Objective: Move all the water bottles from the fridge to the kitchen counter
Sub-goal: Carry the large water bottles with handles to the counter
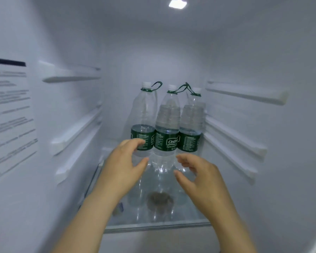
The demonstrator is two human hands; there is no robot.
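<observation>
Standing upright in a row on the glass fridge shelf (153,225) are clear plastic water containers with green labels and white caps: left bottle (144,114), middle bottle (167,128), right bottle (192,125). The left hand (122,165) reaches the left bottle's label, fingers curved wide, gripping nothing; contact is unclear. The right hand (199,179), likewise spread and empty, hovers before the right bottle.
</observation>
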